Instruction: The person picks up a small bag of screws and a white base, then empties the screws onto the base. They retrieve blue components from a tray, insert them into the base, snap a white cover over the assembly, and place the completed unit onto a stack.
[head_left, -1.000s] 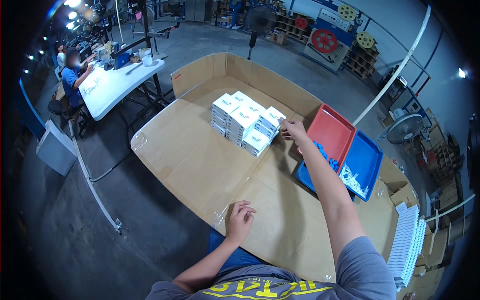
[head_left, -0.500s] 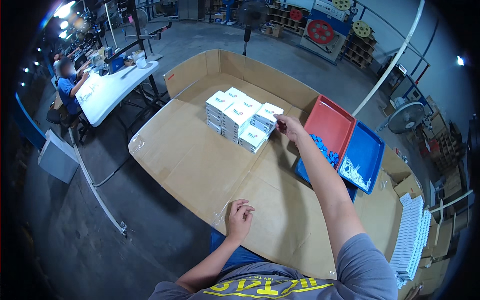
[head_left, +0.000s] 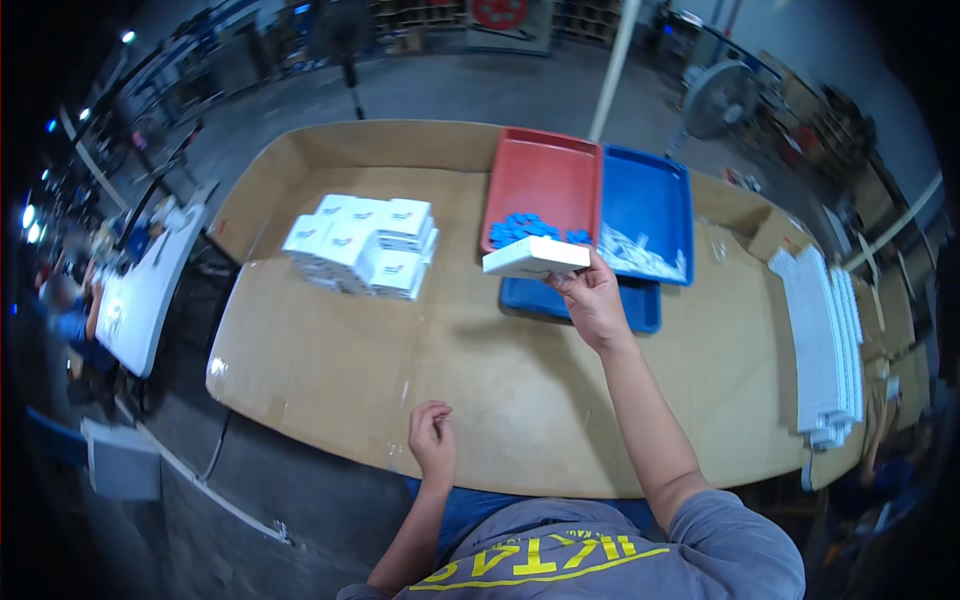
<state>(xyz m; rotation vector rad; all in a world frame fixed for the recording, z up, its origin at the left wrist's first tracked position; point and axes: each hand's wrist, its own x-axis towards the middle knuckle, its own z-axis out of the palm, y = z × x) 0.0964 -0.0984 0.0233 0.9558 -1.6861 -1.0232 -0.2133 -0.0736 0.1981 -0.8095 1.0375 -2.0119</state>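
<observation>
One flat white carton [head_left: 535, 257] is pinched by the right hand [head_left: 592, 300] above the red tray [head_left: 545, 180], upper centre of frame. Judged light, stiff, crushable; best gripped at edges. Left hand [head_left: 433, 440] is loosely curled, empty, on the cardboard tabletop [head_left: 330, 360].

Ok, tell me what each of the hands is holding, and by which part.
The right hand holds a white box by its near right edge, lifted above the table. The left hand holds nothing, resting at the table's front edge.
</observation>
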